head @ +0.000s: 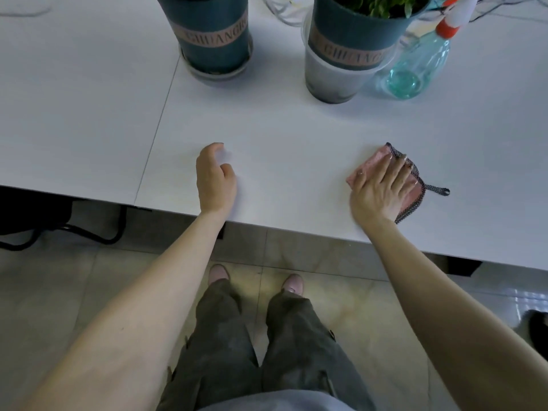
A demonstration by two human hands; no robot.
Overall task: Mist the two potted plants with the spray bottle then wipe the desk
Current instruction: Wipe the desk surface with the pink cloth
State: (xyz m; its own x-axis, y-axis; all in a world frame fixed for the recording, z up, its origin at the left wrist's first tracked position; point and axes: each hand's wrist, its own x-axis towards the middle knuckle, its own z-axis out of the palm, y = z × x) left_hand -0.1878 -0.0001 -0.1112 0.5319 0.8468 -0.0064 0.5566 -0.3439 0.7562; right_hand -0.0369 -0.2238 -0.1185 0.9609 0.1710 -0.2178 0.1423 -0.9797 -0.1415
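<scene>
Two teal pots with pink bands stand at the back of the white desk [296, 129]: the left pot [212, 34] and the right pot [350, 40], which shows green leaves. A clear teal spray bottle [418, 66] with an orange and white head stands just right of the right pot. My right hand [379, 191] lies flat, fingers spread, pressing a pink cloth [373, 163] with a dark mesh edge and loop onto the desk near its front edge. My left hand [215, 179] rests on the desk, fingers loosely curled, holding nothing.
A seam runs through the desk to the left of my left hand. Cables lie behind the pots. Below the desk's front edge are a tiled floor, my legs and shoes, and a dark chair base [74, 229] at the left.
</scene>
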